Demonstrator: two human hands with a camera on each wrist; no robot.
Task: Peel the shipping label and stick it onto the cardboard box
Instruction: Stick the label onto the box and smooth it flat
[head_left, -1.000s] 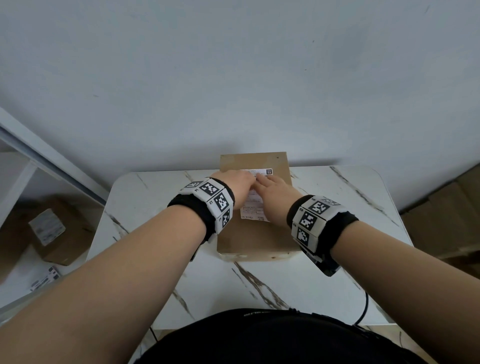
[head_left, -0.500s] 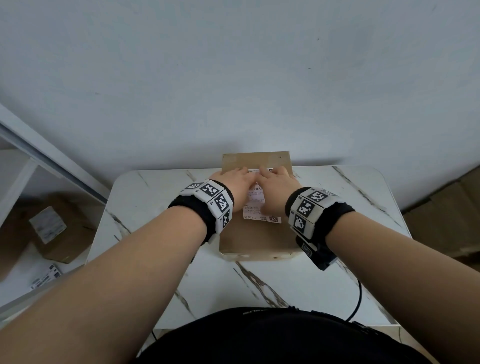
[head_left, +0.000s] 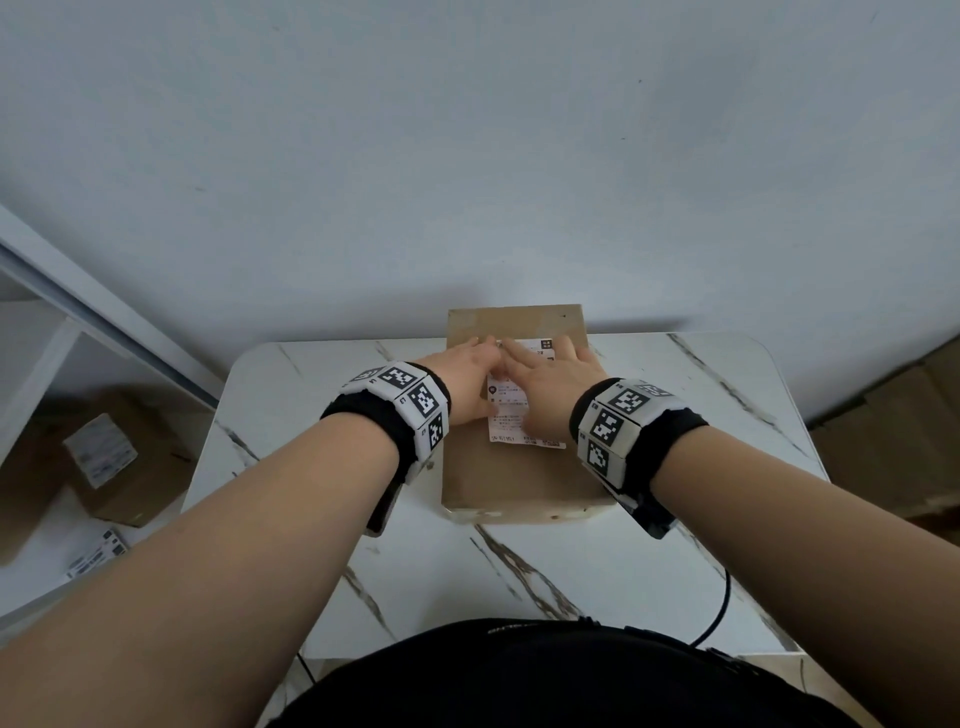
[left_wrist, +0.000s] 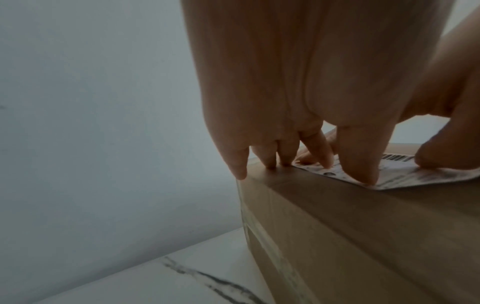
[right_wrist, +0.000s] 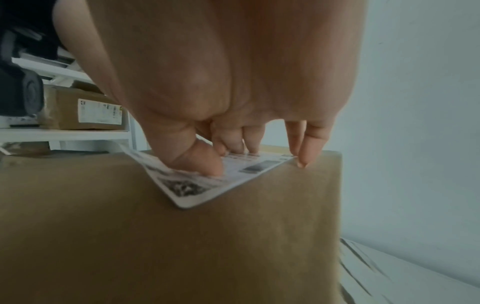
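A brown cardboard box (head_left: 519, 478) stands at the far middle of the marble table (head_left: 519, 571). A white shipping label (head_left: 509, 415) lies flat on its top. My left hand (head_left: 470, 382) presses the label's left part with straight fingers (left_wrist: 361, 164), the outer fingers on bare cardboard (left_wrist: 337, 216). My right hand (head_left: 550, 387) lies flat on the label's right part (right_wrist: 207, 185), thumb and fingertips (right_wrist: 301, 152) pressed down. The label's near left corner (right_wrist: 124, 149) curls up slightly. Much of the label is hidden under both hands.
A white shelf unit (head_left: 47, 332) at the left holds another labelled cardboard box (head_left: 104, 467) and loose labels (head_left: 96, 556). More cardboard (head_left: 893, 426) leans at the right. A black cable (head_left: 719, 603) hangs off the table's near right edge. A plain wall stands behind the table.
My right hand has slid rightward and away across the label, uncovering its middle. My left hand stays on the left side, fingers stretched a bit further.
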